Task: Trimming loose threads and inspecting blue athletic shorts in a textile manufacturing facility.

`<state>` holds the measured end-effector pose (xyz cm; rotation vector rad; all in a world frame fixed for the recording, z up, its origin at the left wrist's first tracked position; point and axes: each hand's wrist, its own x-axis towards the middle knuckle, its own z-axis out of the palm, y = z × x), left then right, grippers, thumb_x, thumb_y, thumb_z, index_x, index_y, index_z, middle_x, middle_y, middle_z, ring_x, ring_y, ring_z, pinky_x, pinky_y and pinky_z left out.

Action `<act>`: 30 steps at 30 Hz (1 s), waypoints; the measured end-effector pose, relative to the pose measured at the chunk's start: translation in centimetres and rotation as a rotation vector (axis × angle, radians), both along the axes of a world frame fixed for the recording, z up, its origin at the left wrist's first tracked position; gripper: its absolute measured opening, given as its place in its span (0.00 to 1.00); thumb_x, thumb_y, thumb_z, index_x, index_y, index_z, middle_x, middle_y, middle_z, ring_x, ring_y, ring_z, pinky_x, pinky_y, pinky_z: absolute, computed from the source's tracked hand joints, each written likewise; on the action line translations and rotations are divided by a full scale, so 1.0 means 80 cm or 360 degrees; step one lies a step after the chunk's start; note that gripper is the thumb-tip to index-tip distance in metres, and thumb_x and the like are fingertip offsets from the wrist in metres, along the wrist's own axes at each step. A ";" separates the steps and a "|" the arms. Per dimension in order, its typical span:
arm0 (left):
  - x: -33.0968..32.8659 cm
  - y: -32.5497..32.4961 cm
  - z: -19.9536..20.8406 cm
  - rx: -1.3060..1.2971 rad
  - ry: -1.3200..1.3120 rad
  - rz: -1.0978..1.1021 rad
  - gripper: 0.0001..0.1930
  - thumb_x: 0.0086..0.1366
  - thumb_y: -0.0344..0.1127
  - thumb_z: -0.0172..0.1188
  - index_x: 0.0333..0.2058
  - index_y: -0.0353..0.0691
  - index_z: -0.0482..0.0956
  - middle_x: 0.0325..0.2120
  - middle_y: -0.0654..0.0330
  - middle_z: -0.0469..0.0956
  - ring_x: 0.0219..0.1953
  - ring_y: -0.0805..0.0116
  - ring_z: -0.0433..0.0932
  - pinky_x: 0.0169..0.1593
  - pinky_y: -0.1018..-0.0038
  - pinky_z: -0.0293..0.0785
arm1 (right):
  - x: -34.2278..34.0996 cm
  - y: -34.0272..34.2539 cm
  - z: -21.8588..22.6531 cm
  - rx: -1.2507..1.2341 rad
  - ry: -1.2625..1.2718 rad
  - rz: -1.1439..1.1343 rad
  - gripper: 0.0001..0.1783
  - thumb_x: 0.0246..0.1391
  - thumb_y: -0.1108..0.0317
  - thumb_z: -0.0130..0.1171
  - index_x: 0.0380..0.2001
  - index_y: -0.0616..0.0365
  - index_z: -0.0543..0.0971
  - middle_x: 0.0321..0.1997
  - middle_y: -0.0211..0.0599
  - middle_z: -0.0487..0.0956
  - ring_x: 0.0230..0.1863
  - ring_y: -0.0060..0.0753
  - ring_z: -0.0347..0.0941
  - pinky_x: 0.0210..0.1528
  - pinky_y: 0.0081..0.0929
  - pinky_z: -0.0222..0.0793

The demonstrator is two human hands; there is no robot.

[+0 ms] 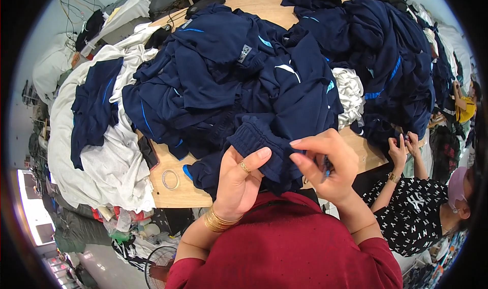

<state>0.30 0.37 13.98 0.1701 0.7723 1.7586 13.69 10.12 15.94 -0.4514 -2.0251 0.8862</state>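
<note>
My left hand [238, 179], wearing a ring and gold bangles, grips a navy garment by its gathered elastic waistband [254, 136], with the thumb lying on top. Just right of the band, my right hand [333, 162] has its thumb and forefinger nearly together at the fabric's edge. Whether they pinch a thread there is too fine to see. A small blue-grey tool [327, 168] is tucked inside the curled fingers of that hand, mostly hidden. The held garment hangs over the table's near edge, against a large pile of navy garments [198, 65] with light blue trim.
White cloth [114, 164] covers the table's left side. A clear ring, perhaps a tape roll [170, 179], lies on the wooden table [178, 200]. Another navy heap [376, 40] and a white bundle [348, 96] are to the right. A co-worker [412, 207] handles dark fabric at right; a fan [158, 266] stands lower left.
</note>
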 end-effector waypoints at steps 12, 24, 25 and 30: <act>0.000 0.003 0.003 -0.0121 0.0259 0.0151 0.11 0.54 0.20 0.58 0.37 0.33 0.72 0.34 0.61 0.75 0.36 0.74 0.75 0.45 0.78 0.71 | -0.023 0.003 -0.018 0.0174 -0.0124 -0.0063 0.08 0.44 0.80 0.61 0.29 0.59 0.74 0.24 0.30 0.72 0.19 0.21 0.65 0.20 0.16 0.58; 0.002 0.002 0.004 -0.0126 0.0229 0.0150 0.14 0.54 0.18 0.58 0.40 0.33 0.71 0.35 0.60 0.75 0.38 0.72 0.76 0.47 0.76 0.72 | 0.006 0.017 -0.003 -0.0589 -0.0323 -0.0092 0.07 0.51 0.71 0.59 0.32 0.60 0.73 0.22 0.28 0.71 0.24 0.13 0.63 0.27 0.12 0.59; 0.002 0.002 0.004 -0.0123 0.0225 0.0139 0.14 0.54 0.18 0.58 0.40 0.33 0.71 0.35 0.60 0.75 0.39 0.71 0.76 0.48 0.75 0.72 | 0.006 0.017 0.004 -0.0510 -0.0351 -0.0123 0.12 0.47 0.68 0.64 0.35 0.58 0.75 0.23 0.29 0.72 0.24 0.17 0.66 0.27 0.14 0.61; -0.002 -0.002 -0.002 -0.0059 0.0236 0.0096 0.14 0.54 0.19 0.58 0.40 0.33 0.71 0.35 0.60 0.75 0.39 0.71 0.76 0.48 0.75 0.71 | 0.011 0.014 0.005 -0.0189 -0.0415 -0.0065 0.16 0.43 0.64 0.67 0.37 0.56 0.77 0.26 0.30 0.75 0.25 0.26 0.70 0.27 0.22 0.65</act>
